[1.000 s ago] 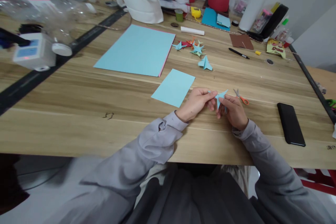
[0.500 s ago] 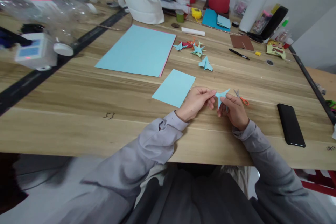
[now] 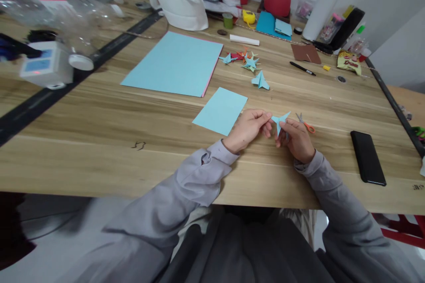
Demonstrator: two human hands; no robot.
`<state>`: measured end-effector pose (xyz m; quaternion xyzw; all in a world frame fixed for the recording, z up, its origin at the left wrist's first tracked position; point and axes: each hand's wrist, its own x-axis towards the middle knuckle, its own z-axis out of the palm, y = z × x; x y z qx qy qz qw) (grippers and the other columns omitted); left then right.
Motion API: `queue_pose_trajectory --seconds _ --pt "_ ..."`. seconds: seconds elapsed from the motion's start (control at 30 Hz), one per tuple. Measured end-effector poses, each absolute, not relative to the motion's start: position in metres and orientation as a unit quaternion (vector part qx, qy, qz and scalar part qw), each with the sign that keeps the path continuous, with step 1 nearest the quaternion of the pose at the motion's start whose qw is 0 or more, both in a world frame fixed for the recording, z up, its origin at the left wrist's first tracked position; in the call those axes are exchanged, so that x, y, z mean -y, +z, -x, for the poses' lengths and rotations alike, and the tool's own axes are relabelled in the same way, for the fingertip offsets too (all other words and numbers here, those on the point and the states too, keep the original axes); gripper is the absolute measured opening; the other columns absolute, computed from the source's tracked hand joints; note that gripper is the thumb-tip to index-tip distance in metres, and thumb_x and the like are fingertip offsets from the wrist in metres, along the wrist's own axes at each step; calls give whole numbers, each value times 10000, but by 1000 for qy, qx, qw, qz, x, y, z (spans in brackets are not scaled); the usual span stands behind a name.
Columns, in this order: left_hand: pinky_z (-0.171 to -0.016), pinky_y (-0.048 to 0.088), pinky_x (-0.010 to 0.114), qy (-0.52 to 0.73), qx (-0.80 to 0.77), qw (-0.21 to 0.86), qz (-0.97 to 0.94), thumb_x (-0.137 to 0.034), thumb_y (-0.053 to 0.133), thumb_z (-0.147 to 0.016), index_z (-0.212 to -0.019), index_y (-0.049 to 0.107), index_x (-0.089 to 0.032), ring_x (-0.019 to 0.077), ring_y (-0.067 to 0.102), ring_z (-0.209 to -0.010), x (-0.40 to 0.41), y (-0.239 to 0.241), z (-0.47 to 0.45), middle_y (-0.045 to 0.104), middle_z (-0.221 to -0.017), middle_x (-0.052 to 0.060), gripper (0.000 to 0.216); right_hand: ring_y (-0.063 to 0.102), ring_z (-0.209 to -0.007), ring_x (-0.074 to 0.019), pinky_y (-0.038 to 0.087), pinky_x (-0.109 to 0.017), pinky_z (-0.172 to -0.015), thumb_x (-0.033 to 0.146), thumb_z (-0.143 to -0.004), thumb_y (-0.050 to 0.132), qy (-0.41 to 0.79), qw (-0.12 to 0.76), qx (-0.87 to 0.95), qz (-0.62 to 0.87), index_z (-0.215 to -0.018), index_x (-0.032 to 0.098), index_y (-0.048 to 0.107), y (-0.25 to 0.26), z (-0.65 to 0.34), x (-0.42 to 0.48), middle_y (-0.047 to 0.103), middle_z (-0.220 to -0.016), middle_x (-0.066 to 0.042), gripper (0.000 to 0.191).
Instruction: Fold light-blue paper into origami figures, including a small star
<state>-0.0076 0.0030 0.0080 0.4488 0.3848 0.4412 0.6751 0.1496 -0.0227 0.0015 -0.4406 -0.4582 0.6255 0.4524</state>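
Note:
Both hands hold a small folded light-blue paper shape just above the wooden table. My left hand pinches its left point with thumb and fingers. My right hand grips its lower part from the right, fingers closed. A small light-blue paper sheet lies just left of my left hand. Orange-handled scissors lie right behind my right hand.
A large light-blue sheet lies further back. Several folded paper shapes and one more sit mid-table. A black phone lies at the right, a black pen and brown card behind. Plastic bottles and a white box crowd the left.
The folded paper shape has been turned slightly between my fingers, its upper point now aimed more to the right. Both hands stay in nearly the same place.

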Motion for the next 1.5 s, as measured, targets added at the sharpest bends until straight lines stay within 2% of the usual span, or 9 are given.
queue_pose_trajectory --seconds 0.2,0.47,0.6,0.7,1.23,1.5 --pt "-450 449 202 449 -365 687 -439 -313 624 -918 -663 626 -101 97 579 -417 -3 6 8 613 -523 8 331 521 -405 -100 438 -223 -391 462 -726 726 631 448 454 442 -653 189 594 5 -149 23 611 -527 19 312" --pt "-455 449 212 449 -371 686 -436 -554 604 -879 -662 615 -109 101 584 -431 0 7 6 627 -543 25 495 527 -404 -102 433 -226 -388 477 -747 717 636 448 457 431 -653 191 583 4 -150 23 607 -530 21 330" --pt "-489 444 208 445 -346 660 -496 -490 791 -728 -618 602 -113 87 567 -458 1 5 6 638 -533 20 436 537 -409 -100 441 -227 -400 480 -767 711 629 445 481 418 -672 183 607 3 -150 24 624 -559 16 329" --pt "-490 438 207 450 -338 652 -507 -459 828 -683 -619 605 -118 84 560 -460 1 4 7 634 -518 10 413 545 -409 -101 443 -229 -403 478 -783 703 622 440 495 418 -672 185 607 3 -150 25 626 -567 14 328" --pt "-477 456 212 428 -321 718 -446 -376 759 -760 -576 626 -115 97 577 -448 1 8 7 646 -535 36 346 523 -411 -104 438 -230 -383 492 -759 691 633 433 491 414 -674 190 596 9 -148 25 614 -560 12 328" --pt "-504 471 212 429 -326 675 -505 -421 725 -800 -609 619 -131 100 581 -477 0 4 8 655 -558 32 363 524 -401 -104 421 -227 -390 473 -784 687 604 454 496 428 -637 192 588 2 -150 24 598 -523 21 332"
